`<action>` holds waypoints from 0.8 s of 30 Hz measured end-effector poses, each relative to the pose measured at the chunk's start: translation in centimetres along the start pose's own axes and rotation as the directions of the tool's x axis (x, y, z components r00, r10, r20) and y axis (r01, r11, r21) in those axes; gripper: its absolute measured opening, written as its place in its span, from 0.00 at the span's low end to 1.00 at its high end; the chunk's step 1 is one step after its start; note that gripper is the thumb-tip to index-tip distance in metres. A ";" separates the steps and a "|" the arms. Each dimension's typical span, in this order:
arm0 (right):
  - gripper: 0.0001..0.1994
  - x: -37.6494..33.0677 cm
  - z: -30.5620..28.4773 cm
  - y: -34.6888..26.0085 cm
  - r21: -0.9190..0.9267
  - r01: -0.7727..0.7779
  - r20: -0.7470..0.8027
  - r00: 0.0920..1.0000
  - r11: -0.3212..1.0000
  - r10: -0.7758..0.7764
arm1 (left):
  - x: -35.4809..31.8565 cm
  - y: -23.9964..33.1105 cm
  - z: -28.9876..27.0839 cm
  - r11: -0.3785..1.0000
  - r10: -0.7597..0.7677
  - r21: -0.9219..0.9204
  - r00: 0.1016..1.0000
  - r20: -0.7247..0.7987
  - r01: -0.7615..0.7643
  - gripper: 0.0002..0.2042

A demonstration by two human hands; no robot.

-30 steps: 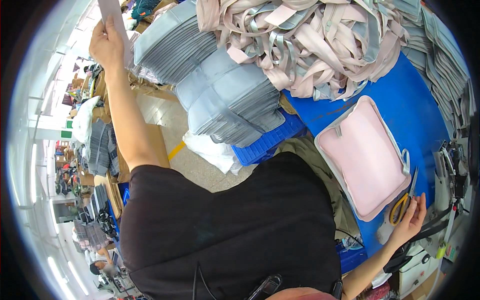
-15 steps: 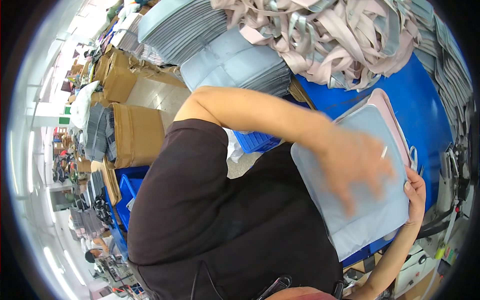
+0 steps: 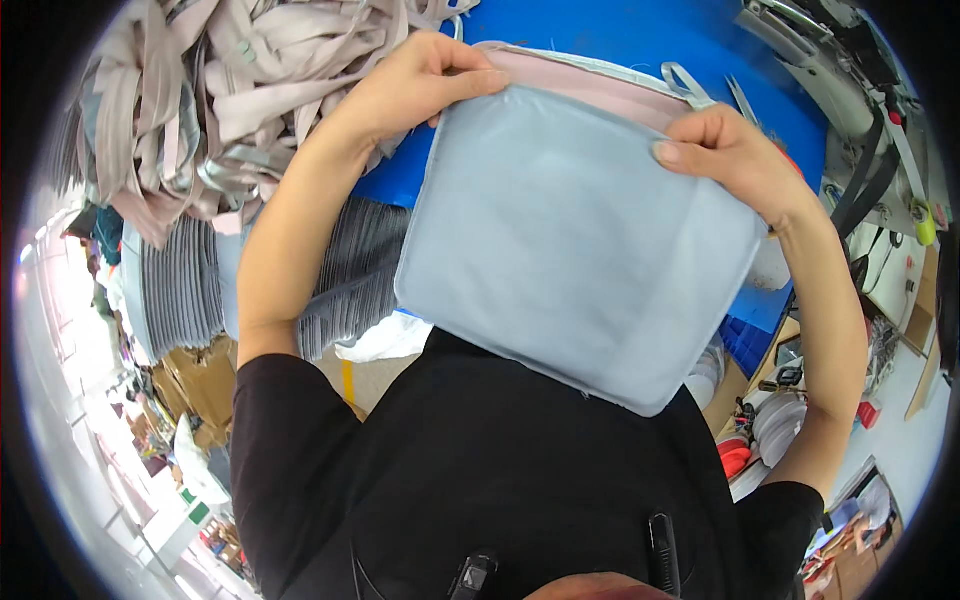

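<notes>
A flat, rounded rectangular light-blue fabric panel (image 3: 580, 240) spreads between my hands, its near edge over my lap. Along its far edge a pink fabric layer (image 3: 590, 85) shows behind it. My left hand (image 3: 435, 78) is closed on the far left corner, thumb lying on top. Toward the far right, my right hand (image 3: 735, 160) pinches the edge, its thumb on the blue face and fingers curled behind. A thin pale ribbon loop (image 3: 685, 85) sticks up just beyond the right hand. The fingertips under the cloth are hidden.
The blue table top (image 3: 600, 25) lies beyond, with a pointed metal tool (image 3: 742, 103) at the right. A heap of pink and grey straps (image 3: 250, 90) fills the far left, above stacked grey panels (image 3: 355, 265). Machine parts (image 3: 830, 75) stand at the far right.
My view has swung to the right. My left hand, earlier blurred over the panel's middle, now grips its far left corner. The right hand still holds the edge, and the panel lies more squarely before me.
</notes>
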State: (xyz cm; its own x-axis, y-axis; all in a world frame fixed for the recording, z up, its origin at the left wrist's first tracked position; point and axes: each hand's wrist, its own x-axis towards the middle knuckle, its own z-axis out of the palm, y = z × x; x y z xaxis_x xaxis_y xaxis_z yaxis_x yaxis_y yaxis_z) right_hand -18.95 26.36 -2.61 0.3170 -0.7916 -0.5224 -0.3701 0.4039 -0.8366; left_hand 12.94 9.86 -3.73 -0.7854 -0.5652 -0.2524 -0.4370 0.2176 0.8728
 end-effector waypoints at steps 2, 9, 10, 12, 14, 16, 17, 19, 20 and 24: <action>0.14 2.1 -0.1 0.3 -0.269 0.092 -0.128 0.983 0.959 -0.131 | 1.1 -0.5 -0.5 0.932 0.140 0.352 0.981 -0.136 -0.084 0.12; 0.13 8.0 0.4 2.8 -0.668 0.262 -0.350 0.715 0.696 -0.605 | 5.3 -3.8 0.0 0.783 0.289 0.618 0.922 -0.259 -0.071 0.11; 0.14 7.7 0.3 2.8 -0.639 0.270 -0.360 0.723 0.720 -0.590 | 5.1 -3.4 -0.1 0.809 0.298 0.580 0.916 -0.267 -0.094 0.10; 0.15 6.5 0.3 2.4 -0.575 0.283 -0.381 0.737 0.768 -0.558 | 4.0 -2.2 -0.2 0.854 0.315 0.501 0.907 -0.281 -0.141 0.09; 0.15 4.1 0.9 1.1 -0.529 0.308 -0.385 0.743 0.790 -0.548 | 2.5 -0.3 -0.2 0.838 0.400 0.499 0.872 -0.284 -0.222 0.08; 0.14 1.6 1.6 -0.3 -0.501 0.329 -0.388 0.741 0.800 -0.548 | 0.5 2.7 -0.1 0.833 0.456 0.470 0.843 -0.286 -0.292 0.05; 0.14 0.4 2.0 -1.0 -0.495 0.336 -0.388 0.739 0.801 -0.550 | -0.5 4.0 -0.4 0.821 0.449 0.497 0.856 -0.256 -0.282 0.05; 0.13 -1.8 2.5 -1.8 -0.539 0.324 -0.398 0.715 0.777 -0.575 | -2.1 6.3 -1.1 0.790 0.439 0.548 0.877 -0.193 -0.274 0.05; 0.12 -2.7 2.6 -2.0 -0.585 0.305 -0.405 0.693 0.752 -0.596 | -2.6 7.4 -1.3 0.761 0.457 0.577 0.876 -0.155 -0.295 0.05; 0.11 -4.9 3.7 -2.2 -0.639 0.282 -0.453 0.614 0.716 -0.647 | -3.6 9.5 -1.1 0.609 0.640 0.627 0.768 -0.026 -0.486 0.06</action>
State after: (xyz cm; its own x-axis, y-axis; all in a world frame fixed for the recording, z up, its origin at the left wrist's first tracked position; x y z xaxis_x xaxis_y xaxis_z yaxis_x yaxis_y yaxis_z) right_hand -16.45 31.06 1.17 0.0381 -0.9547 0.2951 -0.7333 -0.2273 -0.6407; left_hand 12.14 13.05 5.93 -0.8713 -0.3157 0.3757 -0.1592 0.9061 0.3920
